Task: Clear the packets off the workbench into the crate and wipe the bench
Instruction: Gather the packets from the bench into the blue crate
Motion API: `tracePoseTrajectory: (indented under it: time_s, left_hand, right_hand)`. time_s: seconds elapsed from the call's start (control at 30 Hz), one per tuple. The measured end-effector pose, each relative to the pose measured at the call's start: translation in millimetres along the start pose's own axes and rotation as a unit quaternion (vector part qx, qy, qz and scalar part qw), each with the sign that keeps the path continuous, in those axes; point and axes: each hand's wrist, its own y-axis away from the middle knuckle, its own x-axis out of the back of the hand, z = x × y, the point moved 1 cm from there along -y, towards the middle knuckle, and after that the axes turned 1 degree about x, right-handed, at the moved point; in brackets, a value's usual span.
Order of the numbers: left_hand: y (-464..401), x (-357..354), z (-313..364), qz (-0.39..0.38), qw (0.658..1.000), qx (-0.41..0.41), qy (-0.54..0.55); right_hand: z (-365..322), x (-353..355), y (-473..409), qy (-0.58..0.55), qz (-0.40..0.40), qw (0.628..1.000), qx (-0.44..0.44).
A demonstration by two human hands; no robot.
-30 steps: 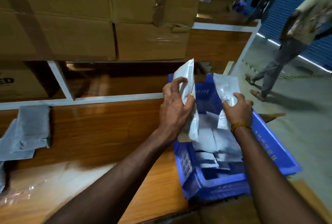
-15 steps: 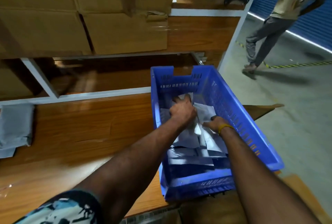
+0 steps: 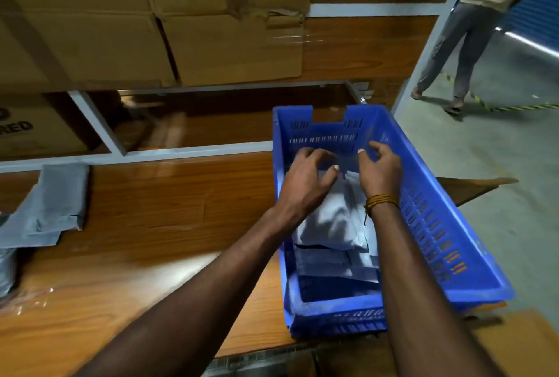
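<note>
From the head view, we look down at a blue crate (image 3: pixel 435 219) that sits at the right end of the wooden bench (image 3: pixel 181 204). Its near right corner sticks out past the bench edge. Inside the crate lie the white packets (image 3: pixel 329 222), piled flat on its floor.

Our left hand (image 3: pixel 305 183) is above the packets, over the left side of the crate. Its grip is loose, the fingers are spread and hold nothing. Our right hand (image 3: pixel 379 170) is just beside it, also over the packets. Its fingers are bent a little but its grip holds nothing too. A yellow band (image 3: pixel 381 200) goes round the right wrist.

At the far left of the bench we see grey bags (image 3: pixel 51 207) lying in a small heap, well apart from the crate. Behind the bench there is a shelf with big brown boxes (image 3: pixel 230 46) on top. On the floor to the right, another person (image 3: pixel 472 31) is walking by a blue wall.
</note>
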Motion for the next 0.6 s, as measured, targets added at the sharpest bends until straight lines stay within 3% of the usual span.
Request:
tracePoseTrajectory:
  time_s: [0.07,0.17,0.33,0.6]
  left_hand:
    - [17.4,31.7,-13.1,0.089,0.995,-0.02,0.043]
    - [46.9,78.7,-43.9,0.183,0.981,0.014,0.064]
    - [97.3,144.4,-101.5,0.253,0.961,0.106,0.043]
    - [171.8,243.5,-196.1,0.32,0.924,0.207,0.013]
  right_hand:
    - [-27.6,-14.4,16.9,-0.031,-0.008,0.999,0.033]
    - [-68.3,-38.9,52.2,-0.061,-0.032,0.993,0.095]
    - [-119.1,-96.6,129.0,-0.106,-0.108,0.975,0.161]
    - [-162.6,-209.7,246.4,-0.076,-0.242,0.947,0.198]
